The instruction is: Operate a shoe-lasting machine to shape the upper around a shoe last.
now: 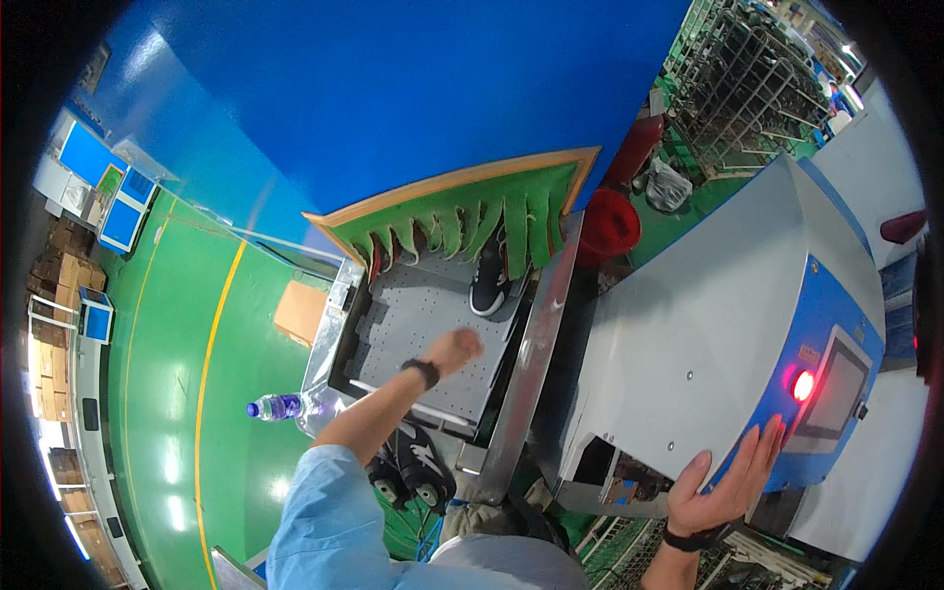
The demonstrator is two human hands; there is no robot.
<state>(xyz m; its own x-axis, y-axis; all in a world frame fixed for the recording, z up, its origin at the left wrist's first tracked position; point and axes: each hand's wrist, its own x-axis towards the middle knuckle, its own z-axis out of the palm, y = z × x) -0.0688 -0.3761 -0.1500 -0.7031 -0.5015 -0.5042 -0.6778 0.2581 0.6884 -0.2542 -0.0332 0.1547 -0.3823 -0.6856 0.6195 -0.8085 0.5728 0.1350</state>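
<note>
1. Reaching forward over the grey belt (413,324), the left hand (454,349) hangs above it with the fingers curled loosely inward and nothing in them; a dark band sits on the wrist just behind.
2. Beyond those fingertips, a black shoe with a white sole (487,285) lies on the belt, half under the green strip curtain (472,221), apart from the hand.
3. Behind the left wrist, toward the person, two more black shoes (418,467) lie at the near end of the belt, under the forearm in its light blue sleeve.
4. Left of the left arm, a clear plastic bottle (280,405) with a blue label lies on its side by the shiny metal frame, well apart from the fingers.
5. Farther left of that, a cardboard box (300,313) sits on the green floor.
6. The right hand (723,487) lies flat with fingers spread wide against the blue edge of the grey machine housing (698,334), holding nothing.
7. Just past the right fingertips, a red lamp (803,385) glows beside a small screen (836,388).
8. Far beyond both hands, a red bin (610,224) stands by the curtain, with wire racks (747,84) behind it.
</note>
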